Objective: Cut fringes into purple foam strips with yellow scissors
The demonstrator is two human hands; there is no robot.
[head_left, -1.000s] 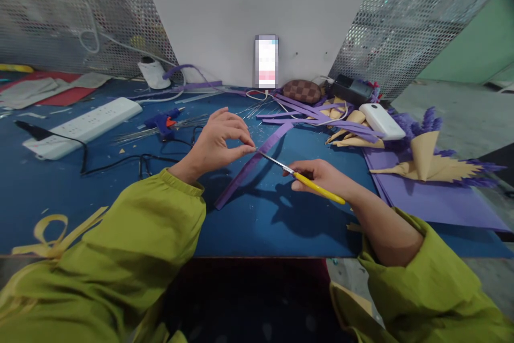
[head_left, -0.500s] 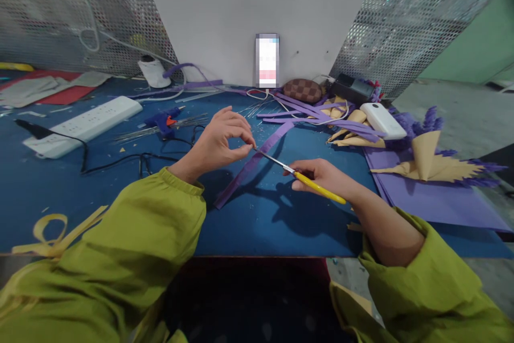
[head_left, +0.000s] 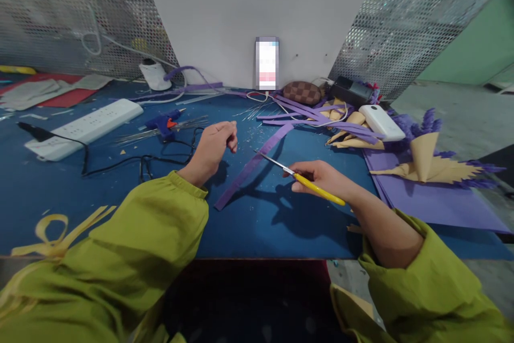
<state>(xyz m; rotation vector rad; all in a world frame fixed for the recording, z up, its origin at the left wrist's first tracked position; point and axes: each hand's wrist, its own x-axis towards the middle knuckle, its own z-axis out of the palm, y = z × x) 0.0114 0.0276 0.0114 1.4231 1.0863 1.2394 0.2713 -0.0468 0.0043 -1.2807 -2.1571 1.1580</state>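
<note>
My right hand (head_left: 317, 177) grips yellow-handled scissors (head_left: 319, 190), seen edge-on, their slim blades pointing left and away from me. The blade tip is over a purple paper strip (head_left: 241, 176), which lies slantwise on the blue tabletop; whether they touch I cannot tell. My left hand (head_left: 214, 145) is left of the strip, apart from the scissors. Its fingers are curled together, and whatever may be between them is hidden. A blue glue gun (head_left: 164, 124) with an orange trigger lies beyond my left hand, beside thin metal wires (head_left: 132, 136).
A white power strip (head_left: 90, 126) and black cable (head_left: 116, 164) occupy the left. A phone (head_left: 267, 65) leans on the back panel. Purple strips (head_left: 309, 110), a checkered pouch (head_left: 302, 92) and a white power bank (head_left: 381, 122) are at back right. Paper-wrapped purple flowers (head_left: 425, 164) rest on purple sheets (head_left: 437, 206).
My left hand has let go of the scissor tip and drawn back to the left, its fingers curling in. My right hand and the scissors have barely moved.
</note>
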